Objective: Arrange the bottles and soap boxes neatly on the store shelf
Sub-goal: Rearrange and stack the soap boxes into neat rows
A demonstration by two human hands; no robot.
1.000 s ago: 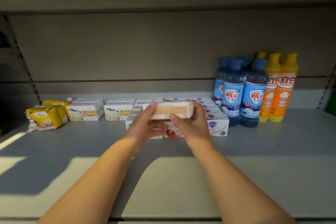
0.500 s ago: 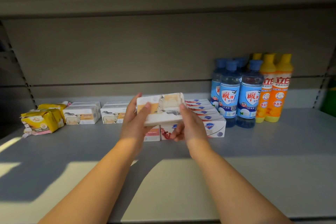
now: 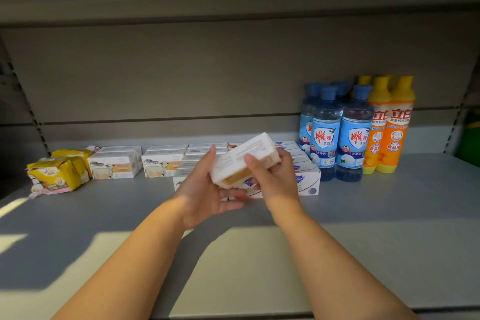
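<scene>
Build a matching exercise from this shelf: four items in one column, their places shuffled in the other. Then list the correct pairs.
Items
1. yellow packets
2. orange bottles
3. blue-capped bottles
4. tilted white soap box

Places
A. held between the left hand and right hand, above the shelf
B. far left of the row
C. far right of the row
D. between the stacked soap boxes and the orange bottles

Pairs: 1-B, 2-C, 3-D, 4-A
</scene>
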